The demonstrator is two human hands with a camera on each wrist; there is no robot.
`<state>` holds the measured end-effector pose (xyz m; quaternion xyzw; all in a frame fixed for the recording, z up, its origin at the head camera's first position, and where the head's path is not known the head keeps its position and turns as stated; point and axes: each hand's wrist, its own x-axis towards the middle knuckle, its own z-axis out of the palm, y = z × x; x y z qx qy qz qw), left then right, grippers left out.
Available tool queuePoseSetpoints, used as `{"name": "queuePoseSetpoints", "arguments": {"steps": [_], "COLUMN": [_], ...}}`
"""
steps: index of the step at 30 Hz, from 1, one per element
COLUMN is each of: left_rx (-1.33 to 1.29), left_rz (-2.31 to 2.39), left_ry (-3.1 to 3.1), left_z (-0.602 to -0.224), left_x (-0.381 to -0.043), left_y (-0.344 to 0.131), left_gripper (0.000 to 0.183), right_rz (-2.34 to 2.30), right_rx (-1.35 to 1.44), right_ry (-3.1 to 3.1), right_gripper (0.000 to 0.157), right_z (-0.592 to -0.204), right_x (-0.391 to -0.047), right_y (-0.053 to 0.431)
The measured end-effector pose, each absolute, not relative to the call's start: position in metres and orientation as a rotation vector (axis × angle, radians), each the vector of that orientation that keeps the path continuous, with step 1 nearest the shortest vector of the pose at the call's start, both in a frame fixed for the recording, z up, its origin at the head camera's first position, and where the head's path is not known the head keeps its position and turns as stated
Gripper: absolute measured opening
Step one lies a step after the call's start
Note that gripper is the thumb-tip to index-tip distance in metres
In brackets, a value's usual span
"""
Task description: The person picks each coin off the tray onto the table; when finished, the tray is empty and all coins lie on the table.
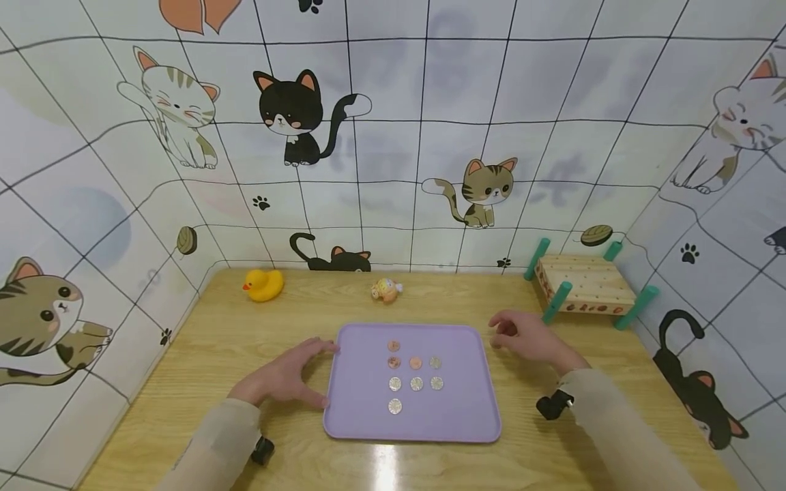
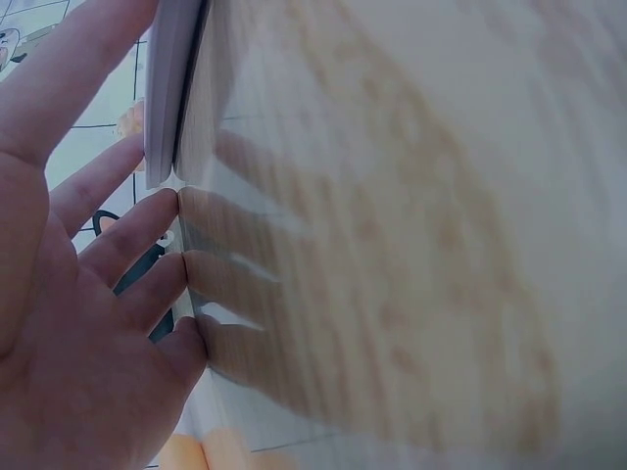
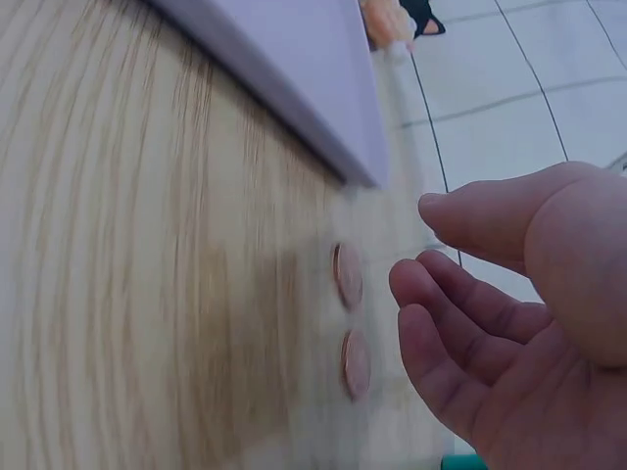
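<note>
A lilac tray (image 1: 457,416) lies flat on the table, bearing three copper coins (image 1: 415,363) and several silver coins (image 1: 417,384) set out in rows. My left hand (image 1: 285,375) spans the tray's left side, thumb and index finger straight against its edge. In the left wrist view the other fingers of the left hand (image 2: 108,304) rest their tips on the tabletop. Off the tray's right edge, my right hand (image 1: 529,335) hovers with loosely bent fingers and nothing between them. Beside its fingertips in the right wrist view lie two copper coins (image 3: 348,274) on the wood, hidden in the head view.
Behind the tray, a yellow rubber duck (image 1: 264,285) sits at the back left and a small figurine (image 1: 386,290) at the back centre. A little wooden stand with green posts (image 1: 583,283) occupies the back right, close beyond the right hand. Cat-patterned walls border the table.
</note>
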<state>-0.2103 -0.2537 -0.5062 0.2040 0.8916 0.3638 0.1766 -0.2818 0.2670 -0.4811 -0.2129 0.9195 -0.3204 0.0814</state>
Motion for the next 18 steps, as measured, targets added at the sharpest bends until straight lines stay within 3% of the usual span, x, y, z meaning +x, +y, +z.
{"name": "queuePoseSetpoints", "arguments": {"steps": [18], "left_rx": [0.547], "left_rz": [1.026], "left_ry": [2.515], "left_z": [-0.51], "left_x": [-0.212], "left_y": [-0.254], "left_gripper": [0.099], "right_rz": [-0.889], "right_rx": [-0.916], "right_ry": [2.68], "right_gripper": [0.02], "right_z": [-0.466], "right_x": [-0.281], "right_y": [0.192]}}
